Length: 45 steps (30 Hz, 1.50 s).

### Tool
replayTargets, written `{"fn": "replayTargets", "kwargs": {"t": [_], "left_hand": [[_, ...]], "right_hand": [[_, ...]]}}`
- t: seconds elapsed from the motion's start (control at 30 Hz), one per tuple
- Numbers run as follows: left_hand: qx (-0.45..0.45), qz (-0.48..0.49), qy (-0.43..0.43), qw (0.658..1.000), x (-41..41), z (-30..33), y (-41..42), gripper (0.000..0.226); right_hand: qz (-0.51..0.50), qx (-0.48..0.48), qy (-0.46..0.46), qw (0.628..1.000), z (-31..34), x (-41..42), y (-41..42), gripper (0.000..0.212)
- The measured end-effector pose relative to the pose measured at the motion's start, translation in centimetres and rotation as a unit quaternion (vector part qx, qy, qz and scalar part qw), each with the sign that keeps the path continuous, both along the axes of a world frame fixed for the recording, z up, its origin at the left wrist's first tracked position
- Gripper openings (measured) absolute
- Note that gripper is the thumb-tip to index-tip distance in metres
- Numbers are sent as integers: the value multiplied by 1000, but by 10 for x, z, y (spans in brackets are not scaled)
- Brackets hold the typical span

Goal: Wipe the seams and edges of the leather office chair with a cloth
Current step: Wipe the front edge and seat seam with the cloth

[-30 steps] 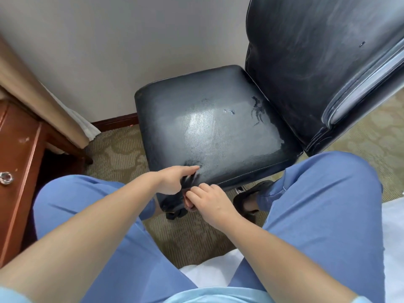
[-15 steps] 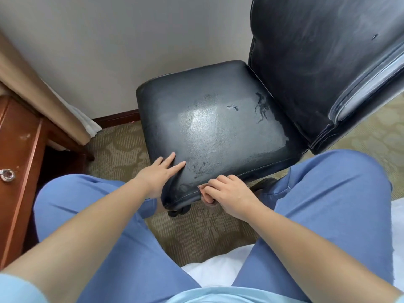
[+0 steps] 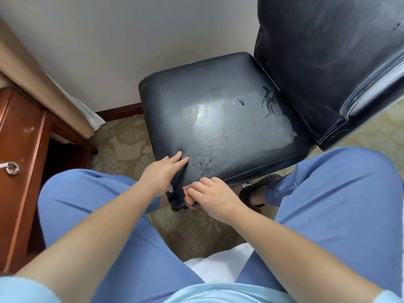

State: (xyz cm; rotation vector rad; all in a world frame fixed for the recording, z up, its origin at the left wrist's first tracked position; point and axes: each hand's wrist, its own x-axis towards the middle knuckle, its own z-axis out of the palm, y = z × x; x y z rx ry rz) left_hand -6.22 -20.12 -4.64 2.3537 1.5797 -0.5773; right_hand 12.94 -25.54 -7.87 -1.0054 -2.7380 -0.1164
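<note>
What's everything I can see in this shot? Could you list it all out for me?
office chair: one, black worn leather, against the wall, in front of the person
chair backrest: one, black, upper right
stitched seam: one, pale thread, along the seat's near edge
wooden cabinet: one, reddish brown, left edge, with a silver ring pull
curtain: one, tan with white lining, left, above the cabinet
carpet: olive patterned, under the chair
wall: off-white, behind the chair, dark baseboard
shoe: one, black, beneath the seat's near edge
trousers: blue, both legs
left hand: fingers flat on the seat corner
right hand: fingers curled at the seat's near corner; no cloth clearly visible
</note>
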Motion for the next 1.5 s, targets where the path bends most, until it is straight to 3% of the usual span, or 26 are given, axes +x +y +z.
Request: {"fn": "replayTargets", "kwargs": {"t": [0.13, 0.27, 0.47, 0.73, 0.9, 0.97, 1.07, 1.23, 1.4, 1.5], "left_hand": [[-2, 12, -21, 1000, 7, 0, -6, 105], [-10, 12, -44, 999, 14, 0, -9, 102], [-15, -7, -53, 998, 16, 2, -12, 91], [-42, -3, -42, 998, 16, 7, -7, 91], [-62, 9, -15, 998, 20, 10, -8, 91], [-41, 4, 4, 999, 26, 13, -10, 87], [3, -6, 12, 1000, 36, 16, -13, 79], [27, -26, -2, 999, 49, 20, -14, 74], [-16, -17, -6, 1000, 64, 19, -20, 98], [-13, -8, 22, 1000, 72, 16, -20, 109]], "right_hand": [[51, 1, -16, 999, -5, -15, -8, 26], [148, 3, -102, 984, -17, -29, -17, 4], [175, 14, -118, 977, -17, -23, -20, 12], [109, 22, -58, 992, 9, 21, 1, 27], [56, -54, -79, 994, 24, 46, 16, 28], [-3, -91, -70, 993, 27, 50, 18, 41], [-71, -123, -6, 990, 27, 50, 16, 40], [-120, -148, 3, 982, 27, 43, 10, 38], [-163, -187, -12, 969, 35, 48, 16, 37], [-335, -215, 37, 917, 39, 58, 24, 32]]}}
